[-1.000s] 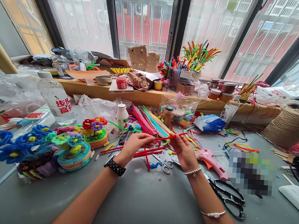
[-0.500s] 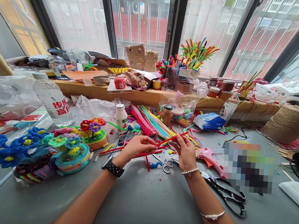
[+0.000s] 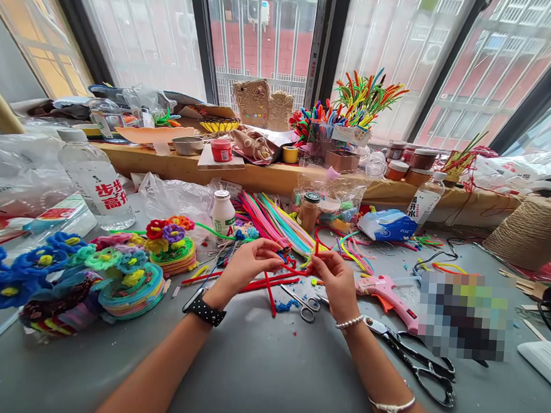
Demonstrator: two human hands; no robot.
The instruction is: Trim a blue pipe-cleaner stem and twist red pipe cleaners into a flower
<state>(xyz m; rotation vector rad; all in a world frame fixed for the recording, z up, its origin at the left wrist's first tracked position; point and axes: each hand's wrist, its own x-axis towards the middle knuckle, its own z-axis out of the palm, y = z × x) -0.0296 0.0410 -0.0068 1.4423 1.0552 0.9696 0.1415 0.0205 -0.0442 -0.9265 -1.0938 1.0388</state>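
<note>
A red pipe cleaner runs between my two hands, bent so that one end stands up at the right. My left hand pinches its left part, a dark watch on the wrist. Fingers of my right hand close on the bend, below the upright end. Beneath them, more red pipe cleaners lie on the grey table, two of them crossing. Small scissors rest just below the hands, beside blue scraps. Behind the hands spreads a bundle of coloured pipe cleaners.
Fuzzy flower pieces stand at the left, near a water bottle. On the right lie a pink glue gun, large black-handled scissors and a twine spool. A white bottle and a brown jar stand behind.
The red pipe cleaner was nearly straight and slanting; now it is bent, its right end upright. My right hand has moved slightly down. The view has shifted a little.
</note>
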